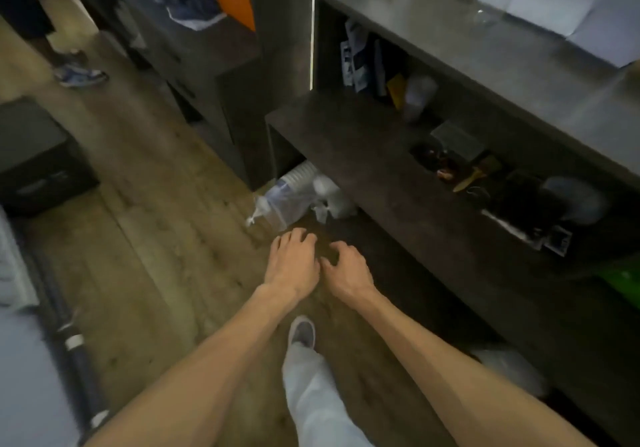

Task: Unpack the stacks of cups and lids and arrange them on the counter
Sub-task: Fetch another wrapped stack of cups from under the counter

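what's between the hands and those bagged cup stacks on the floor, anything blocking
Nothing visible. Both the left hand and right hand reach empty toward the bagged cup stacks, which lie on bare floor half under the lower shelf; that overhang only covers their far ends.

Clear plastic wraps white stacked cups (294, 183) under a dark brown counter (485, 52) (wood-grain tan floor (145, 176)); trousers (318, 398) pale grey.

Bagged cup stacks (294, 192) on floor (145, 239) under lower shelf (363, 142), 12 o'clock of both hands (291, 263). Counter (485, 48) at 2 o'clock, above shelf. Box (34, 159) at 9 o'clock.
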`<state>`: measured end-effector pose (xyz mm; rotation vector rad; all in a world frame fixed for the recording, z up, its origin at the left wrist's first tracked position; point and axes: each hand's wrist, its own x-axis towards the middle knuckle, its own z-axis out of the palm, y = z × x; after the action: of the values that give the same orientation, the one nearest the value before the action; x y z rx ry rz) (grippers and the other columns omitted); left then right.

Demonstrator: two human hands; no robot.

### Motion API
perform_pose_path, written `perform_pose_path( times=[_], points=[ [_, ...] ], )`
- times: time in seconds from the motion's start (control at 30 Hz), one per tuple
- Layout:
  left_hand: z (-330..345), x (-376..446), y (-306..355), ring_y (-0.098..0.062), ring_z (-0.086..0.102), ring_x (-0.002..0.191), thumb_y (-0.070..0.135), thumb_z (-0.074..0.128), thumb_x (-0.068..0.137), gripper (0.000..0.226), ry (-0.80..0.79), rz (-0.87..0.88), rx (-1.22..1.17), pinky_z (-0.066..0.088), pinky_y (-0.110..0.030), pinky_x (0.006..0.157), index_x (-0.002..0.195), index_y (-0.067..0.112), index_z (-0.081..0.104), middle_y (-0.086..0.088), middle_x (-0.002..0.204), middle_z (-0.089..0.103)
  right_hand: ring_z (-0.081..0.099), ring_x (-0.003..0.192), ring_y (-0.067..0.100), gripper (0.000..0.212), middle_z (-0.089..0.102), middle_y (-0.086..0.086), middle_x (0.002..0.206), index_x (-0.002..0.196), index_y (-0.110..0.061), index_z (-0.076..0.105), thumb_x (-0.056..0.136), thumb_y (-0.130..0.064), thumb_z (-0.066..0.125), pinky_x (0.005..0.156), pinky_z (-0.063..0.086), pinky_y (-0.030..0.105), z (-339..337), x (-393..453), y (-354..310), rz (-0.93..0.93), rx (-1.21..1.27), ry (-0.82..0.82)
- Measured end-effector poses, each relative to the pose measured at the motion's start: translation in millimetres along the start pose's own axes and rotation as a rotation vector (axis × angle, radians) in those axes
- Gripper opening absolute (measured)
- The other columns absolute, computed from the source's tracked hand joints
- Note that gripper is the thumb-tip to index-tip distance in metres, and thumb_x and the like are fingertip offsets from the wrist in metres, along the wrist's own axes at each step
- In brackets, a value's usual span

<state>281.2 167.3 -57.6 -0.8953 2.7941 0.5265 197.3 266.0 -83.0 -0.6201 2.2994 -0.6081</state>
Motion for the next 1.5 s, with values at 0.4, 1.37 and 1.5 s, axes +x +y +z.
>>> perform_pose_path(
  times=[0.4,1.37,1.5],
  points=[
    [152.6,209.2,-136.5,-0.028,0.045,0.129,0.033,0.055,0.094,0.046,-0.3,0.071,0.166,0.031,-0.04,0.112,0.137,0.018,0.046,-0.008,0.137,0.047,0.046,0.137,0.031,0.064,0.048,0.01,0.15,0.151,-0.017,0.038,0.095,-0.034,0.064,0.111,0.042,0.042,133.3,283.4,57.7,0.439,0.049,0.029],
    [293.2,397.5,-154.0,-0.033,0.042,0.133,0.012,0.065,0.081,0.069,-0.088,0.247,-0.257,0.035,-0.04,0.113,0.145,0.011,0.041,-0.014,0.148,0.04,0.034,0.142,0.027,0.105,0.027,0.012,0.158,0.158,-0.021,0.023,0.074,-0.032,0.086,0.116,0.034,0.04,147.6,471.6,168.2,0.112,-0.189,0.353],
    [292.7,411.5,-156.4,-0.03,0.014,0.151,0.025,0.067,0.085,0.087,-0.052,0.227,-0.171,0.006,-0.041,0.125,0.157,0.012,0.02,-0.014,0.161,0.02,0.042,0.132,0.028,0.105,0.029,0.009,0.151,0.154,-0.036,0.019,0.074,-0.025,0.087,0.105,0.044,0.037,169.1,441.5,157.3,0.067,-0.16,0.269]
  ],
)
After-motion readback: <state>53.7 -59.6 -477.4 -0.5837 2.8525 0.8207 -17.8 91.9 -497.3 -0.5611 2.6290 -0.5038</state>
